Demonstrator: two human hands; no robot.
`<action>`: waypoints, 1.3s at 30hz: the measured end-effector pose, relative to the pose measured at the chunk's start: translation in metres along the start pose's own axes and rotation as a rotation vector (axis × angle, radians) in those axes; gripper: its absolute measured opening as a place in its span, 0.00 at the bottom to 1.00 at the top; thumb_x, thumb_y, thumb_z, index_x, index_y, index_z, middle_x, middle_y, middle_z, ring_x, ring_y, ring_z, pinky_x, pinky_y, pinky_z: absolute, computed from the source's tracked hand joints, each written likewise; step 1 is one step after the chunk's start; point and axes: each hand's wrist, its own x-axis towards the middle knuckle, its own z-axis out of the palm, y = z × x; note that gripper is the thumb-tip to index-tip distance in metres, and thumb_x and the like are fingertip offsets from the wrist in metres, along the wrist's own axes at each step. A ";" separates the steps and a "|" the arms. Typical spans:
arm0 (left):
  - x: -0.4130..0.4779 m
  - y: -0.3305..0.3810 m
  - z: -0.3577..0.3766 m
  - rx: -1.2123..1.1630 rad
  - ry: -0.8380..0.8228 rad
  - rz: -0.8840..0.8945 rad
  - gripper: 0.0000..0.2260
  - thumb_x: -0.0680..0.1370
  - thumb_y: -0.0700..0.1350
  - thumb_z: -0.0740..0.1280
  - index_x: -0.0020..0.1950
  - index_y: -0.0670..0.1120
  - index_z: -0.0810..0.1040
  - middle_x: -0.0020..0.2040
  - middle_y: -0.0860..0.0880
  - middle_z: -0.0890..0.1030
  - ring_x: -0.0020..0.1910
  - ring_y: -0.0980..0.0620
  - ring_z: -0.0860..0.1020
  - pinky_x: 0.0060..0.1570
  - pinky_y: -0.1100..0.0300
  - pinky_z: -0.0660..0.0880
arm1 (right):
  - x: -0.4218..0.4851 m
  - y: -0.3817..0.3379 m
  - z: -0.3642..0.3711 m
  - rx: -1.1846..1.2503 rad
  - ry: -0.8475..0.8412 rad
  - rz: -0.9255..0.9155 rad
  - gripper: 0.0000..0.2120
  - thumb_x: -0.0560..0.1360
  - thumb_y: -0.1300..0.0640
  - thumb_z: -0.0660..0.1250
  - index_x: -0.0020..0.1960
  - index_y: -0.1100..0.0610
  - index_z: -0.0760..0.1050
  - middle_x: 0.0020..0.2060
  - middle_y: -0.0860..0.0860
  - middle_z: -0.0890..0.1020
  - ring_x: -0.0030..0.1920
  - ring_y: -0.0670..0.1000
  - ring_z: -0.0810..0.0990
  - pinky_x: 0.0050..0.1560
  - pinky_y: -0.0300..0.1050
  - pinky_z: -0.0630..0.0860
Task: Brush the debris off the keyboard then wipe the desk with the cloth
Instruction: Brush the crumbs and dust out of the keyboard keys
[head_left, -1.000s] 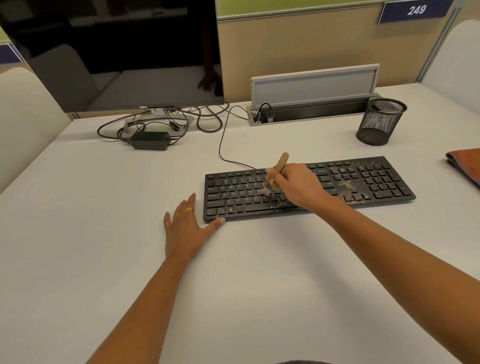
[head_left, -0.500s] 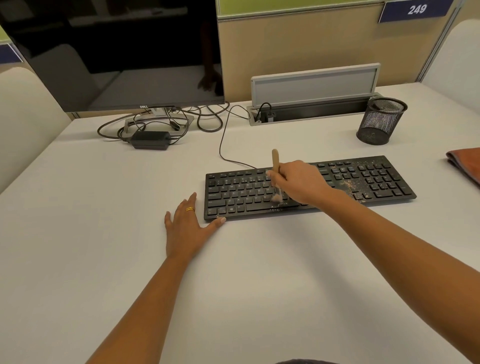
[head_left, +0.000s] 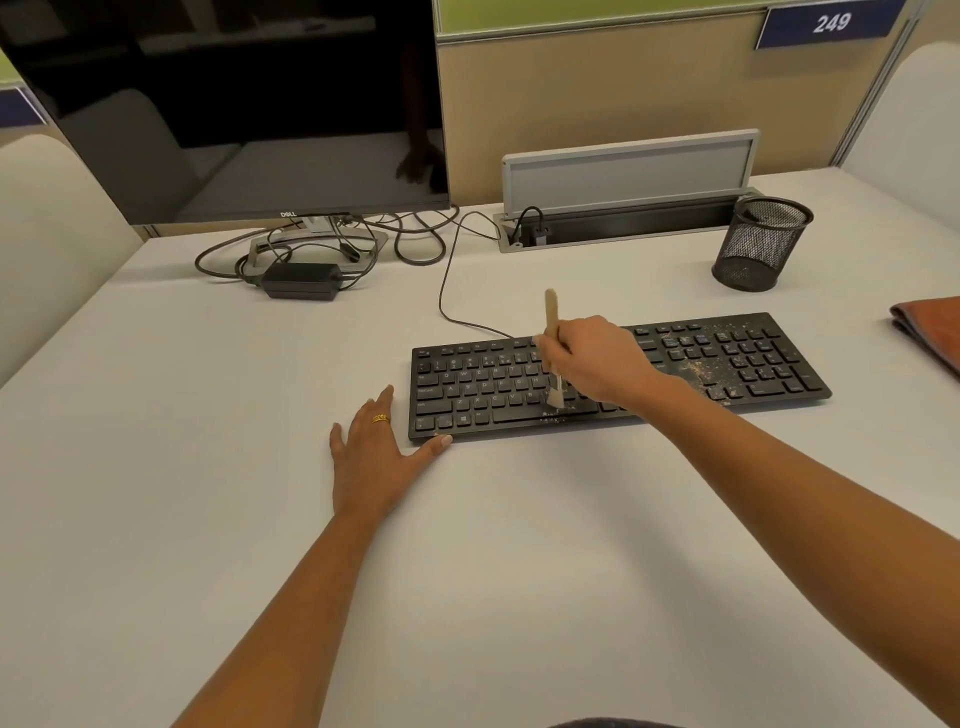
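Step in hand: brushing the keyboard (head_left: 613, 384); judging by the crumbs left, the brushing is only partly done and the wiping has not begun.
Right hand: the right hand (head_left: 592, 358) grips the brush (head_left: 553, 353) near the middle of its handle, handle nearly upright, bristles down on the lower key rows near the space bar.
Left hand: the left hand (head_left: 376, 452) lies flat and released on the desk (head_left: 467, 571), thumb tip touching the keyboard's near left corner, seemingly steadying it.
Debris: a thick scatter of debris (head_left: 698, 371) sits between the main keys and the number pad; a few specks lie by the bristles.
Cloth: the cloth (head_left: 930, 330) lies folded at the desk's right edge, well apart from both hands.
Doing it well: short, light strokes in one direction, toward the near edge, should carry crumbs off instead of into the gaps; tilting the bristles along the key rows would help clear the channels.
Watch for: the heavier patch on the right probably needs several passes; crumbs landing on the desk are for the cloth.
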 end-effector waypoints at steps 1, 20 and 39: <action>0.000 0.000 0.000 -0.002 0.000 0.001 0.43 0.71 0.66 0.65 0.78 0.47 0.54 0.76 0.49 0.60 0.76 0.53 0.55 0.75 0.49 0.42 | 0.000 0.001 0.001 0.049 0.028 0.027 0.19 0.82 0.49 0.51 0.43 0.57 0.75 0.33 0.50 0.77 0.34 0.51 0.74 0.31 0.41 0.65; 0.000 0.001 0.000 -0.009 0.007 -0.004 0.42 0.71 0.66 0.66 0.77 0.47 0.55 0.76 0.48 0.61 0.76 0.53 0.56 0.75 0.49 0.43 | 0.002 -0.014 0.015 0.019 -0.031 0.013 0.22 0.82 0.48 0.50 0.48 0.61 0.78 0.42 0.56 0.82 0.43 0.56 0.79 0.43 0.48 0.74; 0.000 0.001 0.001 -0.023 0.012 -0.006 0.42 0.71 0.65 0.67 0.77 0.47 0.55 0.76 0.49 0.61 0.76 0.53 0.56 0.75 0.49 0.43 | 0.020 -0.023 0.008 -0.027 -0.027 0.002 0.22 0.81 0.47 0.50 0.49 0.60 0.78 0.43 0.54 0.81 0.44 0.55 0.79 0.46 0.48 0.74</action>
